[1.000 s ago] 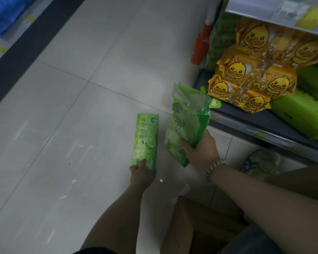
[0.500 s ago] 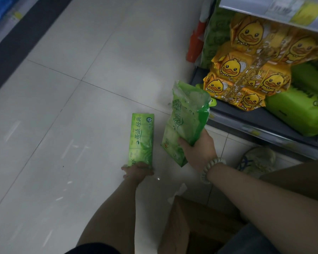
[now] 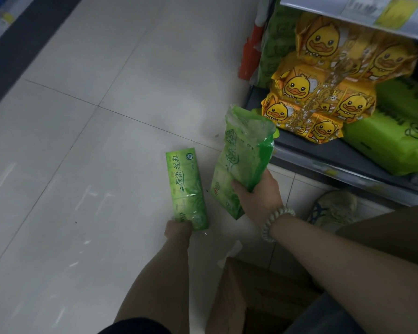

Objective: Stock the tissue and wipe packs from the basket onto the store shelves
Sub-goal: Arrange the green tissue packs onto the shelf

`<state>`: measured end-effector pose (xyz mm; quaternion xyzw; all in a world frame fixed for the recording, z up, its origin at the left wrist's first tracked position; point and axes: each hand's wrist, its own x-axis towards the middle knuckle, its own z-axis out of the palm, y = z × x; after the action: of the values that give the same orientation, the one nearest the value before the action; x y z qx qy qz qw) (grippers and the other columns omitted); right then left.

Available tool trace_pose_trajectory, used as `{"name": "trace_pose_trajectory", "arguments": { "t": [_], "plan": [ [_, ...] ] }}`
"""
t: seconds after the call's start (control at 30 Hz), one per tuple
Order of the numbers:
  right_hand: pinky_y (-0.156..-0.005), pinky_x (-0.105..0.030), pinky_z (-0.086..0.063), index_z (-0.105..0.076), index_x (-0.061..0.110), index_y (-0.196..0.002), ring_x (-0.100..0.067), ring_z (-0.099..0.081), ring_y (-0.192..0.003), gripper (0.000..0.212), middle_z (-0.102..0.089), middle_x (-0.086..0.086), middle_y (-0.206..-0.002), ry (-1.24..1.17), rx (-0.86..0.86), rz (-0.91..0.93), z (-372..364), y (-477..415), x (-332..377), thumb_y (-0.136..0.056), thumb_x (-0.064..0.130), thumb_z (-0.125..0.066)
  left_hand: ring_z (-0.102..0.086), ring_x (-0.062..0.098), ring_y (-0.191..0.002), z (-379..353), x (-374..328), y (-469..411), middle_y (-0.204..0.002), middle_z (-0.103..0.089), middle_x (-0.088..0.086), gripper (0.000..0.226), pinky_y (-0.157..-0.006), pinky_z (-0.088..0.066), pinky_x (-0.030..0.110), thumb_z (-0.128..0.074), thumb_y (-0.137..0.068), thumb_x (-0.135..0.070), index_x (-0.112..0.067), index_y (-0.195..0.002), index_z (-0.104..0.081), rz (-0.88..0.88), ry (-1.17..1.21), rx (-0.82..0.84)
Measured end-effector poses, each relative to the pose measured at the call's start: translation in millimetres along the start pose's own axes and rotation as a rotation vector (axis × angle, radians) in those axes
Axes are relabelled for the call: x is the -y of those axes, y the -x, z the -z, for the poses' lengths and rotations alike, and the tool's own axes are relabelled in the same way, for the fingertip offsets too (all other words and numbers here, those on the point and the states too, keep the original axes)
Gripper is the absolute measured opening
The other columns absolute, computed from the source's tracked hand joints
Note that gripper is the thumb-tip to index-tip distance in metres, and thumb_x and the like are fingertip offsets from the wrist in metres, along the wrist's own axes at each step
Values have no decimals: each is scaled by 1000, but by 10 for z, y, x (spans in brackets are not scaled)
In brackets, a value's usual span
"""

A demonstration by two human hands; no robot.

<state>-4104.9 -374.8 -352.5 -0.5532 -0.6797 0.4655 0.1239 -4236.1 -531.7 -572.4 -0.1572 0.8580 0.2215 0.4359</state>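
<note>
My left hand [image 3: 177, 229] grips the near end of a long green tissue pack [image 3: 186, 186] with white characters, held low over the tiled floor. To its right, my right hand [image 3: 257, 196], with a bead bracelet on the wrist, holds a larger green plastic bag of tissue packs [image 3: 241, 155] by its lower edge; its open top is crumpled and points toward the bottom shelf [image 3: 323, 162]. On that shelf lie yellow duck-print tissue packs [image 3: 316, 102] and big green packs [image 3: 386, 143].
A brown cardboard box [image 3: 249, 297] sits by my legs at the bottom. A worn shoe [image 3: 333, 208] rests in front of the shelf. An orange and white pack [image 3: 250, 51] stands at the shelf's left end. Pale floor tiles stretch to the left.
The view has shifted slightly; both hands and their green packs stay nearly as they were, the left pack a little lower and nearer the floor.
</note>
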Motion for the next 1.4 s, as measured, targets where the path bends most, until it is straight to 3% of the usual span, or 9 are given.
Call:
{"name": "trace_pose_trajectory", "arguments": {
  "t": [0.2,0.47,0.6,0.73,0.83,0.93,1.17,1.3,1.4],
  "plan": [
    [-99,-40,-47,-45,15,-139,-29,-54,-117,58,-58,-10,-126,8,9,-8,26,-2,18,-86,21,-69,-64,31,-84,94,21,139,-86,-65,11,31,-76,-59,43,-80,-67,-21,-14,-89,-60,-78,23,-97],
    [-100,-41,-46,-46,15,-138,-30,-54,-119,58,-58,-11,-127,-19,-4,-1,45,20,74,-86,20,-70,-51,22,-63,230,-82,204,-93,-62,18,24,-48,-38,24,-73,-78,-10,-10,-87,-51,-161,161,-164],
    [-101,-41,-46,-46,15,-138,-30,-53,-121,57,-57,-10,-129,-62,-19,-2,80,38,117,-86,18,-70,-57,27,-73,342,-123,270,-89,-63,13,35,-54,-43,27,-81,-70,-10,-12,-85,-49,-191,277,-124],
    [-93,-24,-39,-45,14,-140,-27,-52,-121,58,-57,-9,-130,-67,-48,35,136,35,180,-87,16,-69,-58,28,-86,526,-217,317,-99,-57,8,57,-60,-45,30,-88,-61,-15,-18,-98,-44,-225,313,-94],
    [-95,-28,-41,-42,16,-142,-28,-52,-122,61,-57,-8,-131,-86,-63,14,139,39,253,-88,18,-69,-57,27,-83,665,-362,381,-100,-54,7,73,-60,-46,30,-90,-59,-21,-19,-111,-39,-220,346,-17],
    [-101,-36,-44,-44,16,-140,-28,-52,-123,59,-57,-8,-130,-94,-63,13,139,52,346,-87,18,-69,-65,24,-85,785,-571,442,-103,-64,7,80,-62,-51,30,-91,-45,-34,-11,-112,-54,-256,373,-6],
    [-93,-27,-40,-48,11,-135,-28,-53,-121,52,-60,-8,-128,-78,-77,96,300,57,623,-87,14,-69,-67,29,-83,1043,-1109,705,-97,-65,11,58,-76,-60,44,-86,-54,-20,-13,-102,-54,-343,577,-14],
    [-93,-26,-39,-48,11,-132,-26,-52,-122,47,-58,-7,-126,-96,-91,81,430,77,762,-89,15,-67,-66,27,-73,1291,-1222,843,-91,-66,12,47,-62,-58,36,-85,-63,-11,-10,-103,-60,-366,610,-16],
    [-90,-24,-37,-49,11,-131,-27,-53,-119,46,-58,-8,-125,-112,-123,87,514,96,805,-88,15,-66,-69,31,-74,1493,-1274,945,-93,-71,17,42,-62,-60,50,-84,-62,-12,-11,-101,-67,-386,649,38]
  ]
}}
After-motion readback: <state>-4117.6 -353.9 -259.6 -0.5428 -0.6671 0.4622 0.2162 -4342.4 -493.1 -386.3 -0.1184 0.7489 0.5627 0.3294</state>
